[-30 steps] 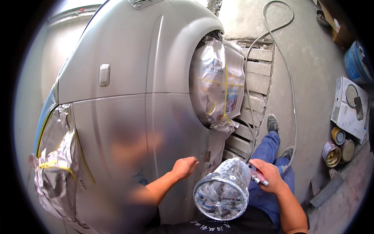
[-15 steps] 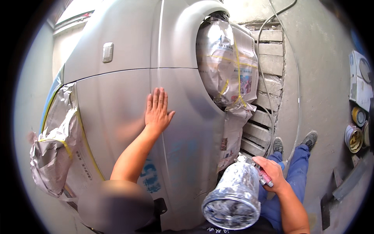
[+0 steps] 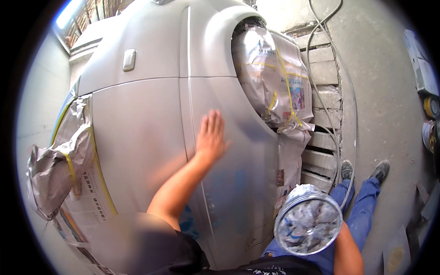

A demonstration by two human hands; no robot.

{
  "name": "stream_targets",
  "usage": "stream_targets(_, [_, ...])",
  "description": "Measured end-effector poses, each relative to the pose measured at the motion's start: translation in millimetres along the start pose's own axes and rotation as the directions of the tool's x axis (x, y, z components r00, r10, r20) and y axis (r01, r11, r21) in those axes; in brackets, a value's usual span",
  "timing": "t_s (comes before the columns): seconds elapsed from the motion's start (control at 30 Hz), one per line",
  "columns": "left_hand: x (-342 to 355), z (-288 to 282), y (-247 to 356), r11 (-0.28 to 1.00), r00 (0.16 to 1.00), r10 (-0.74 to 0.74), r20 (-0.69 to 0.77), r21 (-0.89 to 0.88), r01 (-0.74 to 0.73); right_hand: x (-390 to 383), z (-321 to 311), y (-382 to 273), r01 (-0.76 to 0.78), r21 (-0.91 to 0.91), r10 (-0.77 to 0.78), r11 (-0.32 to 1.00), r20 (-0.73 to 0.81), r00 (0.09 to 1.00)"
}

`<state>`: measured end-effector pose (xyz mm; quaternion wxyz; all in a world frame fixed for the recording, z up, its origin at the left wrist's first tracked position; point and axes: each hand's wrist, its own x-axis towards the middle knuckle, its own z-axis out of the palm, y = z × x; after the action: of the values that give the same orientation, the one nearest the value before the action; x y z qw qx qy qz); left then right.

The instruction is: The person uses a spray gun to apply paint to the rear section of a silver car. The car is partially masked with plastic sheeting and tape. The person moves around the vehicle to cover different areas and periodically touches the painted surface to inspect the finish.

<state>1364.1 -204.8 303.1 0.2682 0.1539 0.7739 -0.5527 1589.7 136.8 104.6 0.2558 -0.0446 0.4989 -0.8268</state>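
Note:
My left hand (image 3: 211,140) lies with its fingers stretched out over the silver-grey car side panel (image 3: 137,123), between the raised body line and the wheel arch. Motion smears it, and whether the palm touches the panel I cannot make out. My right hand (image 3: 341,234) is mostly hidden behind the paint-smeared cup of a spray gun (image 3: 309,224). The cup's round end faces me. Half a second ago my fingers showed wrapped round the gun's handle. Blue paint patches (image 3: 229,178) mark the lower panel.
Crumpled paper and yellow tape mask the wheel (image 3: 275,73) and the mirror (image 3: 52,174). An air hose (image 3: 353,119) runs over the floor past concrete slats (image 3: 321,68) to my feet. Cans (image 3: 430,107) and a white box (image 3: 421,64) stand at the far right.
My left hand has slid right across the panel, towards the wheel arch. The spray gun has swung right and up, its cup's end turned more towards me, covering my right hand.

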Motion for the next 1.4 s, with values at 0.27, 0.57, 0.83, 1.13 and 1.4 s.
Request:
stream_targets(0.27, [-17.1, -33.7, -143.6, 0.917, 0.904, -0.388, -0.178, 0.026, 0.399, 18.0, 11.4, -49.8, 0.291, -0.265, -0.291, 0.919, 0.042, 0.956])
stream_targets(0.57, [-17.8, -69.7, -192.4, 0.710, 0.709, -0.681, -0.181, 0.074, 0.700, 17.6, 19.4, -44.1, 0.322, -0.287, -0.316, 0.902, 0.068, 0.946])
stream_targets(0.83, [35.5, -28.0, -64.4, 0.944, 0.930, -0.326, -0.172, 0.002, 0.331, 4.4, 11.8, -23.1, 0.264, -0.331, -0.263, 0.906, 0.048, 0.964])
stream_targets(1.13, [-22.1, 27.9, 13.2, 0.988, 0.987, 0.151, -0.053, -0.031, -0.153, -10.0, 2.7, -13.7, 0.266, -0.371, -0.266, 0.890, 0.051, 0.963])
stream_targets(1.4, [72.2, -10.1, 14.2, 0.962, 0.963, -0.231, -0.138, 0.114, 0.247, -18.1, 3.0, 1.6, 0.251, -0.378, -0.257, 0.891, 0.036, 0.966])
